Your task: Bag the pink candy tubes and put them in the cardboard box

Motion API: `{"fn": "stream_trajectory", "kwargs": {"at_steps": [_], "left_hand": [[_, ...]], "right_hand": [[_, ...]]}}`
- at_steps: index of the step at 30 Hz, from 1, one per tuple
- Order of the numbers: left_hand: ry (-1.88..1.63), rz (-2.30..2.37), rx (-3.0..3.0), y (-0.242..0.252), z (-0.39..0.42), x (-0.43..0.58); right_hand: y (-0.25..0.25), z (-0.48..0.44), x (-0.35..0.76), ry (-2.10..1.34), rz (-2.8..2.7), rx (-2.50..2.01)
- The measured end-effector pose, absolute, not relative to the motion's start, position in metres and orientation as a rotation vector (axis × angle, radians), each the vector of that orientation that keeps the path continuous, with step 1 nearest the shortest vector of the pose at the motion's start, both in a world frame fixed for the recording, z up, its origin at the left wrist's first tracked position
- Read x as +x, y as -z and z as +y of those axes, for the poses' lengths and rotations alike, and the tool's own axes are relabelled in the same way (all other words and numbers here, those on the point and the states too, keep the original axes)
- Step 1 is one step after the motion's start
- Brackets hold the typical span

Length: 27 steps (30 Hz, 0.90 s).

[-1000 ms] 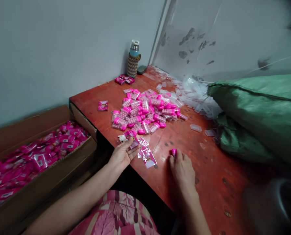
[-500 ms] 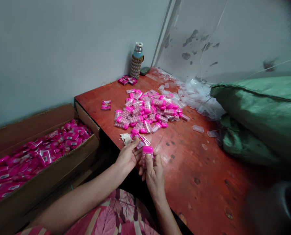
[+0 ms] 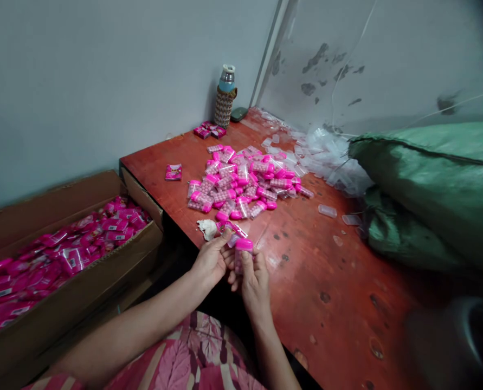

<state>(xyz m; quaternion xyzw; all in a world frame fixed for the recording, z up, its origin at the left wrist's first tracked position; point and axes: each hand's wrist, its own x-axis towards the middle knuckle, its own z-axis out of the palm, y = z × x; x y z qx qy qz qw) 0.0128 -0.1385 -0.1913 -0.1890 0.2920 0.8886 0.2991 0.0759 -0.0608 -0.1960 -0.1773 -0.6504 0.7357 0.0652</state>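
Note:
My right hand (image 3: 254,281) grips a small clear candy case with a pink cap (image 3: 243,248), held upright at the near edge of the red table (image 3: 330,271). My left hand (image 3: 211,259) is closed beside it, pinching pink printed wrappers (image 3: 233,234) that stick out past the fingers. The two hands touch. Beyond them lies a heap of pink-capped candy cases (image 3: 243,181) in the middle of the table.
A cardboard box (image 3: 62,303) full of pink packets stands at the left, below the table. A green sack (image 3: 432,189) fills the right side, with a pile of clear empty cases (image 3: 326,160) beside it. A bottle in a woven sleeve (image 3: 224,97) stands at the far corner.
My right hand picked a pink-capped case off the table and brought it left to my left hand. Over the last half second the hands barely moved.

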Motion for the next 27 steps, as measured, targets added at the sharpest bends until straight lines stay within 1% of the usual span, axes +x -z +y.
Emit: {"fn": "stream_trajectory", "kwargs": {"at_steps": [4,9,11,16,19,21,25,27], "left_hand": [[-2.329,0.907,-0.387,0.192,-0.138,0.016],[-2.278,1.112,-0.259,0.191,-0.142,0.016],[-2.254,1.156,-0.176,0.191,-0.144,0.015],[-2.191,1.222,-0.086,0.194,-0.145,0.013],[-2.140,1.234,-0.045,0.197,-0.146,0.013],[-2.089,1.258,-0.001,0.198,-0.149,0.013],[-1.997,1.277,0.082,0.195,-0.155,0.010],[-1.993,1.269,0.080,0.193,-0.158,0.007]], "right_hand": [[0.197,-0.064,0.076,-2.214,-1.991,-0.559],[0.198,-0.068,0.075,-2.341,-1.994,-0.467],[0.201,-0.069,0.076,-2.298,-1.997,-0.465],[0.210,-0.067,0.078,-2.068,-2.094,-0.457],[0.211,-0.065,0.079,-2.041,-2.101,-0.450],[0.210,-0.064,0.079,-2.138,-2.029,-0.443],[0.207,-0.066,0.077,-2.439,-1.785,-0.441],[0.206,-0.066,0.078,-2.475,-1.728,-0.445]]}}
